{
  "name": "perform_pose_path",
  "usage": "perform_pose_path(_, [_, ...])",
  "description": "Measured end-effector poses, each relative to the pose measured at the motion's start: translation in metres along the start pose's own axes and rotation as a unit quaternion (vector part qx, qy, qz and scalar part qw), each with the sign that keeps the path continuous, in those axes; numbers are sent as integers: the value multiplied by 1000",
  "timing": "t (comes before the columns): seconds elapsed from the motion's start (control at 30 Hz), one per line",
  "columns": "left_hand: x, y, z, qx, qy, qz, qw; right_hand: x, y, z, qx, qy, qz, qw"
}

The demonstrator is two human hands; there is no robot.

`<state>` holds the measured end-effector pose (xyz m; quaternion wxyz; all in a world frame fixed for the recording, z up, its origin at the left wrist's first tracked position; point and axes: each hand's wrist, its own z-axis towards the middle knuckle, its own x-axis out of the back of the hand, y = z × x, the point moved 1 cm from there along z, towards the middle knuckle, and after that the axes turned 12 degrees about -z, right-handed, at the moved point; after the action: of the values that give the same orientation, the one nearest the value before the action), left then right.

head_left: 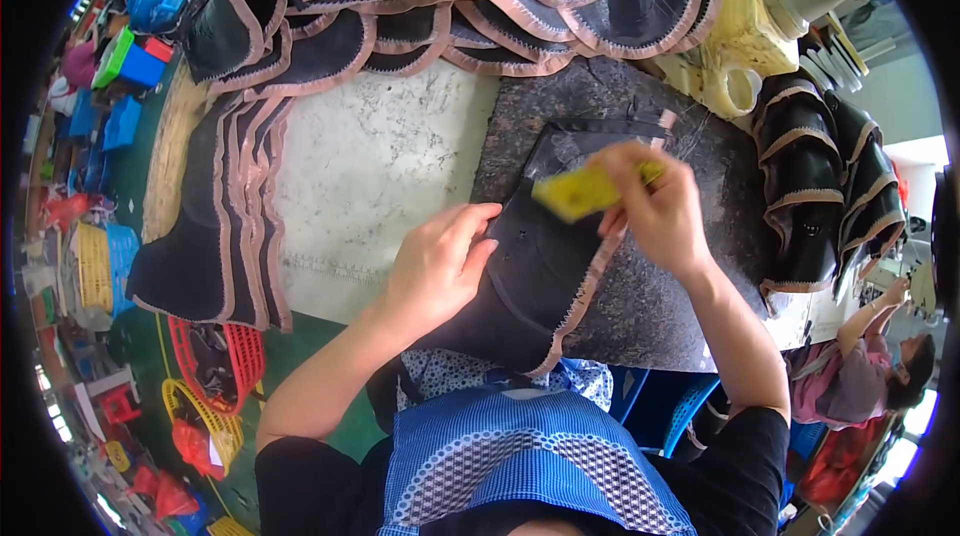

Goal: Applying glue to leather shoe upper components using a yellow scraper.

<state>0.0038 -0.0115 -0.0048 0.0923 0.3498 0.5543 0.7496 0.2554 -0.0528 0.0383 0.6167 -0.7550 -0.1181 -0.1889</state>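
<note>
A black leather-like piece (535, 261) with a zigzag-edged pinkish-brown border lies on the dark speckled board (670, 316) in front of me. My left hand (435, 261) rests at the piece's left edge, fingers stretched out and thumb apart, gripping nothing. Above the piece's far part, my right hand (655, 201) is closed on a yellow flat block (575, 194), which is slightly blurred. Whether the block touches the surface I cannot tell. A wet-looking sheen shows on the far end of the piece.
More bordered black pieces (410, 36) are heaped along the back, with a stack (225, 226) on the left and others (800, 176) at right. A yellowed container (755, 26) stands back right. Baskets (215, 356) sit lower left. Another person (860, 376) is at far right.
</note>
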Motion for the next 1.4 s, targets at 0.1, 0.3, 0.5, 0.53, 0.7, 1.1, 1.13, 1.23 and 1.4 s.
perform_pose_path(0.1, [1,-2,-2,-15,11,-3,1000,2,-22,8,-15,-78,-55,995])
perform_pose_path(0.3, [0,-3,-2,16,9,-29,999,14,-51,34,42,-147,-331,931])
perform_pose_path(0.5, [-2,1,0,8,2,-10,1000,27,-49,55,82,-70,-291,951])
perform_pose_path(0.53, [-1,2,2,1,2,-9,1000,28,-37,59,107,-65,-319,939])
perform_pose_path(0.7, [-1,1,0,25,-1,-1,1000,61,-26,41,4,-101,-292,951])
perform_pose_path(1.1, [3,9,7,16,-13,-1,1000,65,-27,21,12,16,-91,996])
perform_pose_path(1.13, [4,8,8,15,-22,0,1000,67,-28,28,12,74,-54,996])
perform_pose_path(1.23, [3,8,9,12,-28,-7,1000,56,3,41,-2,92,14,996])
perform_pose_path(1.4, [4,8,8,32,-30,-17,999,30,19,45,-13,107,-12,994])
